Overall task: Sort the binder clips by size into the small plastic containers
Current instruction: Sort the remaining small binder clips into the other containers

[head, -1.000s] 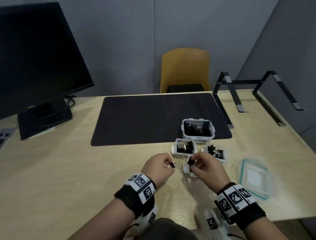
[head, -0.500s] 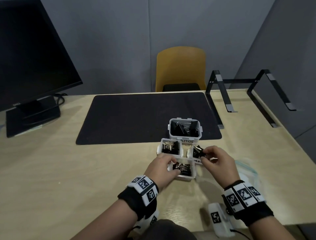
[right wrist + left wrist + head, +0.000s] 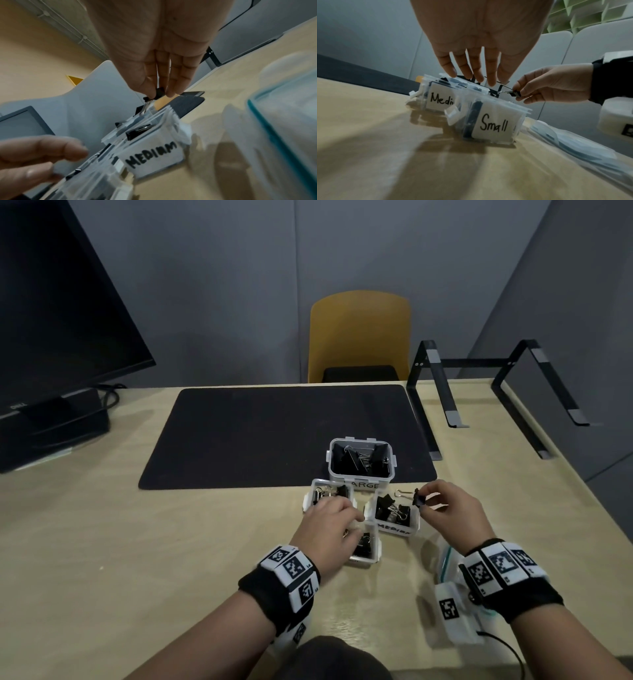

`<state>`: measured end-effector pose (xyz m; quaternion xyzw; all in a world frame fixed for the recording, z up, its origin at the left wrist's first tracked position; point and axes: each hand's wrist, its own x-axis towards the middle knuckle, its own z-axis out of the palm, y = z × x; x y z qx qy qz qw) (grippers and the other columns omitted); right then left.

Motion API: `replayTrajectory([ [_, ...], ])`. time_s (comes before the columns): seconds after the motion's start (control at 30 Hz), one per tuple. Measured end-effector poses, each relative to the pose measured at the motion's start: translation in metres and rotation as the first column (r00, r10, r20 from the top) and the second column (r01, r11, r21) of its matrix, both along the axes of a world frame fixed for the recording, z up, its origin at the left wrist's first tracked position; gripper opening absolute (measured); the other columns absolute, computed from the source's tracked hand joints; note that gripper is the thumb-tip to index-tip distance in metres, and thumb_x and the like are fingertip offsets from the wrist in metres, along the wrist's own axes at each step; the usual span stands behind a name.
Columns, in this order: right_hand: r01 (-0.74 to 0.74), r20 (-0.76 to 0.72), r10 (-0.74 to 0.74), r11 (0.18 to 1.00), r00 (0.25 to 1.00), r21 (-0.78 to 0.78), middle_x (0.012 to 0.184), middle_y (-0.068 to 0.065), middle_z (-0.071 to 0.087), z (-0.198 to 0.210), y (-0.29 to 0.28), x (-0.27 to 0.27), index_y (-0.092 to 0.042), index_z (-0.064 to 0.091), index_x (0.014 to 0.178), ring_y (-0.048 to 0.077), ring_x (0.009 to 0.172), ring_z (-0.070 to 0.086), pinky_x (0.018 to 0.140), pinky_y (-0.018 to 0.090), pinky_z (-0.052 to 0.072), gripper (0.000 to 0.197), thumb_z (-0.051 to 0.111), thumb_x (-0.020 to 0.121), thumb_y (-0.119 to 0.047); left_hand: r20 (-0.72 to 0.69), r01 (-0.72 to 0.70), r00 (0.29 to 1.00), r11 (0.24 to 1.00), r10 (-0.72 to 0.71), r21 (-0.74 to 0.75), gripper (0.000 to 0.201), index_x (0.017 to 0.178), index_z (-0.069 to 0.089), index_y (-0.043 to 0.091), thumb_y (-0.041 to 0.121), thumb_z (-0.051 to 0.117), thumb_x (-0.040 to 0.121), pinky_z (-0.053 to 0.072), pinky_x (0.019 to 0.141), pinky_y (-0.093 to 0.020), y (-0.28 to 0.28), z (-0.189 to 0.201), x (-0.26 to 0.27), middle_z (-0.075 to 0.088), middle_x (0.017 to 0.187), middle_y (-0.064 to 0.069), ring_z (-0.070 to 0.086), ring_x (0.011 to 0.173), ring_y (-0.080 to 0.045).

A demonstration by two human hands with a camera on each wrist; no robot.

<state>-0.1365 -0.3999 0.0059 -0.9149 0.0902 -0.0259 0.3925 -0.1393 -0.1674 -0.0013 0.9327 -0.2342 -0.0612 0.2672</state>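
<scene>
Four clear plastic containers stand clustered at the mat's front edge: a large one [image 3: 359,474] marked LARGE, two marked medium [image 3: 394,527] [image 3: 312,498] [image 3: 436,98] [image 3: 150,154] and a small one [image 3: 371,553] [image 3: 493,125]. All hold black binder clips. My right hand [image 3: 423,503] [image 3: 519,93] [image 3: 159,92] pinches a black binder clip [image 3: 418,497] [image 3: 158,92] by its body, wire handles pointing left, just above the right medium container. My left hand [image 3: 349,525] [image 3: 471,77] hovers over the small container with straight fingers and holds nothing I can see.
A black desk mat [image 3: 274,433] lies behind the containers. At the left stands a monitor [image 3: 51,337], at the back right a black laptop stand [image 3: 445,392], beyond the desk a yellow chair [image 3: 359,333]. A clear teal-rimmed lid [image 3: 445,566] [image 3: 283,121] lies under my right wrist.
My right hand carried its clip from near the small container to above the right medium one. My left hand moved over the small container and no longer pinches its small clip.
</scene>
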Motion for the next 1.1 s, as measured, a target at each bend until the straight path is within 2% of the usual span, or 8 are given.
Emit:
replayTrajectory([
  [0.13,-0.088,-0.055,0.082,0.99,0.995,-0.109,0.091,-0.005,0.062,0.001,-0.013,0.002,-0.027,0.058,0.081,0.017,0.084,0.062,0.078,0.03,0.05,0.025,0.064,0.076,-0.004,-0.059,0.147,0.989,0.97,-0.138,0.195,0.044,0.14,0.041,0.029,0.042,0.038,0.098,0.007,0.119,-0.04,-0.012,0.003,0.002,0.031,0.151,0.009,0.015,0.144,-0.012],
  [0.27,-0.192,-0.101,0.177,0.966,0.979,-0.171,0.095,-0.005,0.061,0.006,-0.016,0.003,-0.026,0.056,0.087,0.015,0.087,0.058,0.078,0.026,0.046,0.028,0.062,0.076,-0.001,-0.14,0.214,0.974,0.932,-0.18,0.291,0.053,0.149,0.023,0.027,0.044,0.031,0.1,-0.008,0.118,-0.044,-0.018,0.002,0.001,0.014,0.158,0.01,-0.003,0.147,-0.01],
  [0.5,-0.277,-0.114,0.259,0.94,0.959,-0.197,0.098,-0.003,0.065,0.001,-0.007,0.009,-0.018,0.066,0.096,0.017,0.094,0.06,0.081,0.026,0.045,0.021,0.066,0.078,-0.007,-0.161,0.209,0.973,0.93,-0.166,0.301,0.054,0.15,0.018,0.028,0.044,0.029,0.1,-0.011,0.118,-0.043,-0.019,0.002,-0.001,0.01,0.159,0.011,-0.005,0.147,-0.009],
  [0.63,-0.344,-0.167,0.309,0.903,0.936,-0.257,0.105,-0.004,0.068,0.002,-0.004,0.014,-0.02,0.069,0.1,0.016,0.105,0.055,0.088,0.025,0.04,0.02,0.066,0.081,-0.013,-0.169,0.208,0.972,0.93,-0.162,0.304,0.054,0.15,0.017,0.028,0.044,0.03,0.1,-0.009,0.118,-0.043,-0.019,0.003,-0.001,0.01,0.159,0.011,-0.004,0.147,-0.009],
  [0.77,-0.346,-0.134,0.321,0.895,0.938,-0.281,0.116,-0.003,0.065,-0.002,-0.006,0.015,-0.02,0.073,0.098,0.017,0.112,0.052,0.093,0.019,0.032,0.018,0.067,0.081,-0.016,-0.179,0.202,0.972,0.936,-0.154,0.288,0.054,0.15,0.02,0.027,0.044,0.031,0.1,-0.006,0.119,-0.043,-0.02,0.004,0.0,0.013,0.158,0.01,-0.001,0.147,-0.009],
  [0.87,-0.291,-0.087,0.277,0.921,0.957,-0.258,0.109,0.0,0.06,-0.005,-0.007,0.015,-0.019,0.073,0.093,0.02,0.108,0.053,0.092,0.02,0.032,0.014,0.07,0.08,-0.016,-0.175,0.18,0.975,0.95,-0.138,0.254,0.055,0.15,0.019,0.026,0.044,0.033,0.099,-0.003,0.12,-0.042,-0.021,0.004,0.0,0.015,0.158,0.009,0.002,0.146,-0.008],
  [0.97,-0.277,-0.066,0.269,0.935,0.961,-0.223,0.097,-0.005,0.056,-0.009,-0.006,0.014,-0.019,0.073,0.09,0.019,0.1,0.055,0.089,0.023,0.036,0.013,0.073,0.078,-0.021,-0.147,0.161,0.981,0.96,-0.129,0.228,0.057,0.15,0.016,0.028,0.044,0.034,0.099,-0.004,0.119,-0.04,-0.023,0.004,0.0,0.009,0.159,0.01,-0.002,0.146,-0.008],
  [1.1,-0.252,-0.078,0.241,0.948,0.967,-0.196,0.099,-0.003,0.057,-0.014,-0.003,0.011,-0.022,0.074,0.091,0.018,0.098,0.054,0.092,0.028,0.04,0.019,0.077,0.073,-0.029,-0.157,0.229,0.969,0.929,-0.189,0.29,0.056,0.151,0.012,0.029,0.045,0.029,0.1,-0.008,0.118,-0.045,-0.029,0.003,0.002,0.005,0.159,0.011,-0.007,0.146,-0.009],
])
